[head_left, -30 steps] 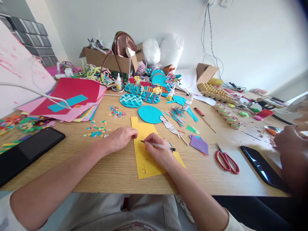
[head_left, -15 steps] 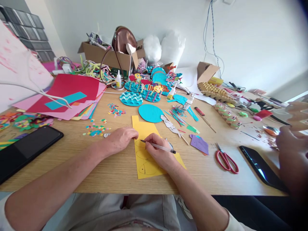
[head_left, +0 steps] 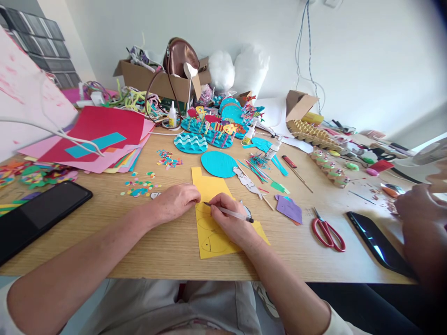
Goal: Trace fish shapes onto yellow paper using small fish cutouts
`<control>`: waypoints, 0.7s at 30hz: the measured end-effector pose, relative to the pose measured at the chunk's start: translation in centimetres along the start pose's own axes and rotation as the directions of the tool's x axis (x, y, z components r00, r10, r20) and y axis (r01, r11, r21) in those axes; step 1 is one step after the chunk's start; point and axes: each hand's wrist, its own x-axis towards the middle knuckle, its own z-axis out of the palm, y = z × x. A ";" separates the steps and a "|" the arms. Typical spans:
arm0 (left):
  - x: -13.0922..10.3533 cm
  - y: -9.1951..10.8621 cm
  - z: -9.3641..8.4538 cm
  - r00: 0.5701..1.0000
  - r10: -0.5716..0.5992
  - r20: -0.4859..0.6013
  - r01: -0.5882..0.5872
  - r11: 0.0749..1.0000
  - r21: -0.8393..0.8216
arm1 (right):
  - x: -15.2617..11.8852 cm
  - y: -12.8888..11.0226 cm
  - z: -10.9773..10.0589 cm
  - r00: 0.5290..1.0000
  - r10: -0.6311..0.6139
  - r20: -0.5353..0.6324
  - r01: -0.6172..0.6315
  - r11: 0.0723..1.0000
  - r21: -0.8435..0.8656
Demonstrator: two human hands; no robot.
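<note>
A yellow sheet of paper [head_left: 213, 246] lies flat on the table in front of me, with fish outlines drawn on its lower part. My right hand [head_left: 228, 216] is closed around a pen [head_left: 235, 214], its tip on the sheet near the left edge. Curled fingers of my left hand [head_left: 179, 201] hold down the sheet's left edge, close to the pen tip. Part of the drawing is hidden under my right hand. Just beyond the sheet are a blue oval [head_left: 219, 164] and a white paper cutout [head_left: 247, 183].
Red-handled scissors [head_left: 328, 232], a purple paper piece [head_left: 289, 209] and a phone [head_left: 379, 244] lie to the right. Another person's hand [head_left: 421, 209] is at the far right. Colored paper sheets [head_left: 118, 123], paper dots [head_left: 139, 188] and another phone [head_left: 45, 218] are left.
My hands and the pen stay almost in place. At the far right, the other person's hand has shifted slightly left, and the item held there has changed position.
</note>
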 end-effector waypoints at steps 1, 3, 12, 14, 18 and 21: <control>0.0 0.0 0.0 1.000 -0.004 0.002 0.004 1.000 -0.001 | 0.0 0.0 0.0 1.000 0.000 0.001 0.000 1.000 -0.002; 0.1 0.0 0.1 1.000 -0.007 0.003 0.007 1.000 -0.002 | 0.0 -0.1 0.0 1.000 0.000 -0.003 0.000 1.000 -0.013; -0.1 -0.3 0.3 1.000 0.011 -0.011 -0.011 1.000 0.019 | -0.1 -0.2 0.0 1.000 0.002 -0.005 -0.002 1.000 -0.022; -0.1 -0.4 0.4 1.000 0.019 -0.015 -0.018 1.000 0.017 | -0.1 -0.1 0.1 1.000 0.003 -0.003 -0.003 1.000 -0.014; 0.0 -0.4 0.4 0.999 0.024 -0.021 -0.024 1.000 0.011 | -0.1 0.0 0.1 1.000 0.000 -0.007 0.000 1.000 -0.006; 0.0 -0.4 0.4 0.999 0.026 -0.023 -0.026 1.000 0.011 | 0.0 -0.1 0.1 1.000 -0.005 -0.004 0.005 1.000 -0.003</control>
